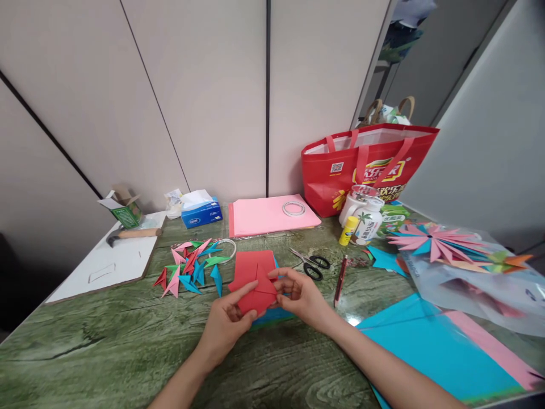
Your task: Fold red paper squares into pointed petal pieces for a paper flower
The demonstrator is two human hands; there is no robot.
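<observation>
Holds folded red paper [263, 288] just below the frame's centre, clamped at 2 sides by left hand [226, 319] on the left and right hand [304, 293] on the right, above the bench [128, 341].

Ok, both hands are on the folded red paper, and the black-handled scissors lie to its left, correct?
Not quite: the head view shows the scissors to its right. The left hand and right hand are on the folded red paper.

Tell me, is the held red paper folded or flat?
Folded: the red paper between left hand and right hand shows flap edges across its face.
</observation>
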